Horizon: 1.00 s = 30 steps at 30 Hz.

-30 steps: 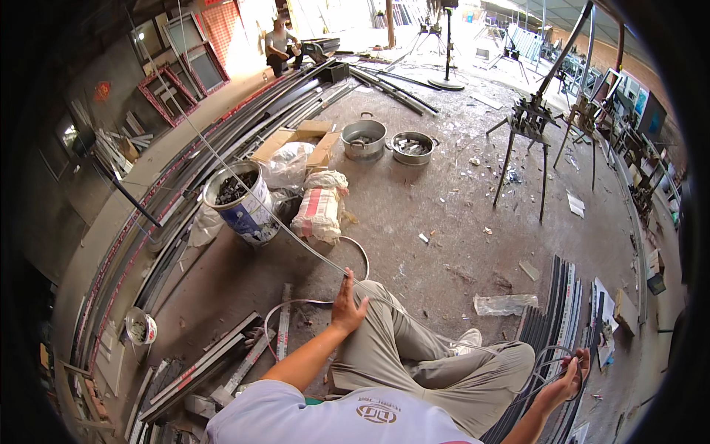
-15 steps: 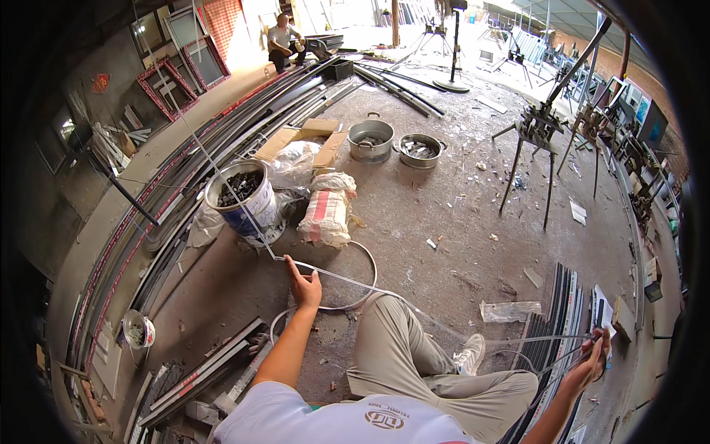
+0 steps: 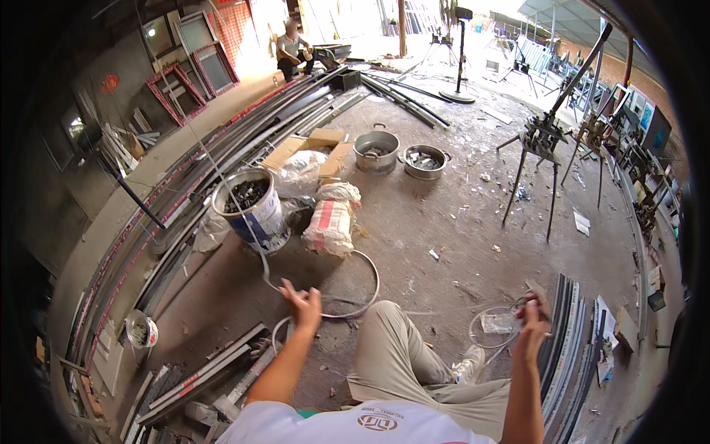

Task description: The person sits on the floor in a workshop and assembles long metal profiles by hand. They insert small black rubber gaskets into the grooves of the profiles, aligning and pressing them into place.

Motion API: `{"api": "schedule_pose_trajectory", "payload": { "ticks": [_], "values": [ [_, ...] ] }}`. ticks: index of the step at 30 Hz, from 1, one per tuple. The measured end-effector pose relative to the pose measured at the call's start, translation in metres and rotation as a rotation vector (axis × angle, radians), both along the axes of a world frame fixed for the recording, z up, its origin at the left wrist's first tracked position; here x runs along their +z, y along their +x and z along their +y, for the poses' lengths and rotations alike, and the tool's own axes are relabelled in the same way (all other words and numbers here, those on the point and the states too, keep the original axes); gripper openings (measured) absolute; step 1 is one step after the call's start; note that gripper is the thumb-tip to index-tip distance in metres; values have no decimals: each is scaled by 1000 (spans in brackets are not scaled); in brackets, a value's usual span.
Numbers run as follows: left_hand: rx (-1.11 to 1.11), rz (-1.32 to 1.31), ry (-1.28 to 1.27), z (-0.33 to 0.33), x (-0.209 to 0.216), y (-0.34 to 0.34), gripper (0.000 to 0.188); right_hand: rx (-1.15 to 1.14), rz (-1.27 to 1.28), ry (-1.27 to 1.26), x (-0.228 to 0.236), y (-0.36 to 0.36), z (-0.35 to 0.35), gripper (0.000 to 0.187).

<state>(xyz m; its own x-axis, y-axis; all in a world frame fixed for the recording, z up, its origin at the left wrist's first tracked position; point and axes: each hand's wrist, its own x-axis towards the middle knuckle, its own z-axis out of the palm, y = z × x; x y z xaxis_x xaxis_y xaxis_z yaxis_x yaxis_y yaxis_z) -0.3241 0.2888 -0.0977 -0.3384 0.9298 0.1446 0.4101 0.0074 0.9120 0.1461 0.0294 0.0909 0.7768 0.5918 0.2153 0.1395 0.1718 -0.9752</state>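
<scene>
The left hand (image 3: 302,305) is raised above the floor (image 3: 444,222), palm inward, fingers spread and slightly bent; a grey flexible strip (image 3: 265,266) descends from the upper left to its fingertips, but blur prevents telling whether it is pinched there. The right hand (image 3: 529,323), also blurred, has its fingers curled around loops of the same strip, which hang to its left. Compared with half a second earlier, the right hand has moved inward from the far right and now stands beside the dark profiles (image 3: 566,333) rather than beyond them. The strip, then a clear line running from hand to hand, is now only faintly traceable between them, and it bends sharply just above the left hand. A further curve of strip lies on the floor between the left hand and a wrapped bundle (image 3: 330,223).

The floor is brown, worn and strewn with scraps, palest toward the bright opening at the back. Next to the wrapped bundle stand a blue-and-white bucket (image 3: 268,224) of dark small pieces and an open cardboard box (image 3: 285,153); a deep metal pot (image 3: 377,160) and a shallow metal pan (image 3: 424,172) hold more pieces. Long profiles (image 3: 222,133) sweep along the left side below red-edged frames (image 3: 175,92) leaning on the wall. At the rear left, another person (image 3: 290,53) sits; at the right, a metal stand (image 3: 543,142) rests on splayed legs
</scene>
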Motion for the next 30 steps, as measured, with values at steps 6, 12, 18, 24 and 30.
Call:
{"api": "schedule_pose_trajectory", "payload": {
  "ticks": [6,12,18,24,30],
  "values": [
    [-920,149,223,-108,35,136,86,441,230,-339,-73,-96,-11,42],
    [-1504,-6,197,-149,66,204,39,507,76,-363,-62,-103,-26,52],
    [-1331,15,311,-109,50,206,13,210,-30,-369,-50,-58,-64,48],
    [-1134,-127,59,-53,68,157,34,188,-122,-349,-50,-40,-60,49],
    [-1067,5,104,-55,89,159,24,181,-250,-500,-39,-60,-76,41]
  ]
}}
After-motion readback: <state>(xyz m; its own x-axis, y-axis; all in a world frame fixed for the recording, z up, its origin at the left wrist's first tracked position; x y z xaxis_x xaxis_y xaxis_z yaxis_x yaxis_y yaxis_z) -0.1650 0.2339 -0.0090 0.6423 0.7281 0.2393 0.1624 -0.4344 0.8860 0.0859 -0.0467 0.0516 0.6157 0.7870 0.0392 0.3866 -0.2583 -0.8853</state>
